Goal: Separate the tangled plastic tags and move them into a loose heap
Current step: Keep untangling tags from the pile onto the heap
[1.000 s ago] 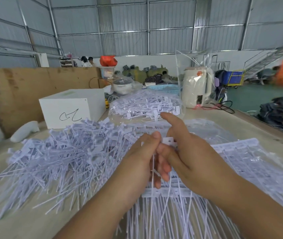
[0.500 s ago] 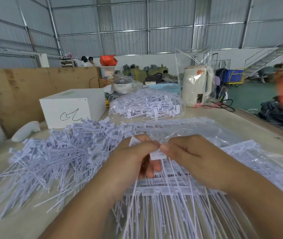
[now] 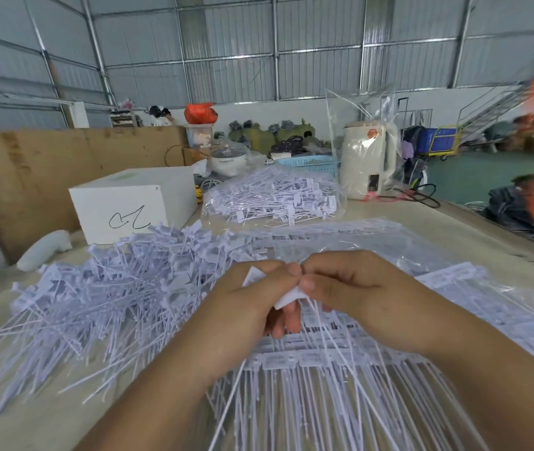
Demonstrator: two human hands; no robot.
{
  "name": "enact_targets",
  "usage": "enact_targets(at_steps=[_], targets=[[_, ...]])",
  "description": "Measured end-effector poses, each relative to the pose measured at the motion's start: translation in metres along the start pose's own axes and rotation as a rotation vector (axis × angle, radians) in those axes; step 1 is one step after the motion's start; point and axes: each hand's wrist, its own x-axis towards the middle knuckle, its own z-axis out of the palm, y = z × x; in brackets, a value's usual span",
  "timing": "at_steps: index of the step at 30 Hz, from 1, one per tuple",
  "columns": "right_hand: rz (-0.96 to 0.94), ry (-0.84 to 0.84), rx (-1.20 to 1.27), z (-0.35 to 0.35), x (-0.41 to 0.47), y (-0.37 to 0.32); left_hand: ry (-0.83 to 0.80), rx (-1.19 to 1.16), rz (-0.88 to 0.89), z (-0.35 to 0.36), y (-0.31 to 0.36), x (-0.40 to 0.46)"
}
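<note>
A second ago the right hand [image 3: 353, 288] had its forefinger stuck out straight over the work; now that finger has curled down and both hands have closed in together, knuckles almost touching, over the flat rack of joined white plastic tags [image 3: 317, 359] lying in front of the person. That tells me a tag head has been caught and is about to be twisted free of its strip. The left hand [image 3: 243, 297] pinches a small white rectangular tag head [image 3: 287, 296] between thumb and fingertips, and the right hand pinches the same piece from the other side, its thin tail trailing down toward the rack. Both wrists are bent inward, forearms converging from the near edge. The loose heap of separated white tags [image 3: 103, 297] lies spread on the pale tabletop [image 3: 454, 232] just left of the hands, already big.
</note>
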Motion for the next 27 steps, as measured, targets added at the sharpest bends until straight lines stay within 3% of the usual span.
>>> enact_targets(at_steps=[4, 10, 12, 15, 17, 20, 24, 27], targets=[[0.0, 0.007, -0.028, 0.005, 0.003, 0.002, 0.088, 0.035, -0.062, 0.003, -0.008, 0.002], [-0.048, 0.192, -0.256, 0.018, 0.006, 0.006, 0.198, 0.128, -0.096, 0.009, -0.017, 0.003], [-0.078, 0.251, -0.28, 0.021, 0.007, 0.007, 0.199, 0.006, -0.098, 0.013, -0.016, 0.004], [-0.084, 0.293, -0.129, 0.023, 0.007, 0.007, 0.216, -0.185, -0.076, 0.017, -0.016, 0.006], [-0.089, 0.305, -0.026, 0.025, 0.007, 0.005, 0.206, -0.255, -0.061, 0.018, -0.016, 0.007], [-0.114, 0.358, -0.058, 0.026, 0.007, 0.004, 0.191, -0.312, -0.042, 0.016, -0.015, 0.006], [-0.092, 0.282, -0.158, 0.022, 0.005, 0.004, 0.216, -0.327, -0.031, 0.012, -0.015, 0.006], [-0.025, 0.219, -0.044, 0.008, 0.003, 0.003, 0.274, -0.332, -0.038, 0.008, -0.017, 0.008]])
